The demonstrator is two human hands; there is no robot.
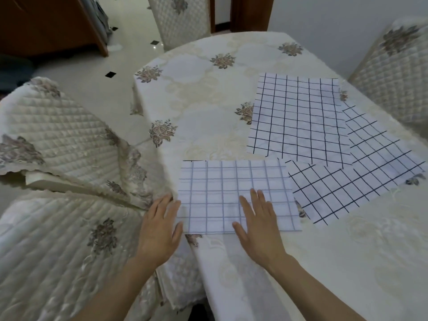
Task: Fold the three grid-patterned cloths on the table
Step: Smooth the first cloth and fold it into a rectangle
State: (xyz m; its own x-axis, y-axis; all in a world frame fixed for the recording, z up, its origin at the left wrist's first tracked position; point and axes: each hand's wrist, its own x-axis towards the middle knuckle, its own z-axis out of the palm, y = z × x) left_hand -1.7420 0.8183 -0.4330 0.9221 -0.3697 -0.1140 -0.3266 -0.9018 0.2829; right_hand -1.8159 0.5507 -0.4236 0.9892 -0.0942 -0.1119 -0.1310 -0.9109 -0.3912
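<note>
Hands: both flat, fingers straight; left hand (159, 230) at pale-grid cloth's (220, 186) 9 o'clock edge, right hand (257, 224) on it.
Risk: a push toward 9 o'clock could slide it off the table (196, 89).

Soft, even light across the table (203, 93); its source is not seen. Shadows on the table are faint and diffuse. Beyond the table's far-left corner the floor (129, 54) carries a pale sheen. Wide-angle distortion bends the chair (58, 130) left of the table; detail throughout is slightly soft.
</note>
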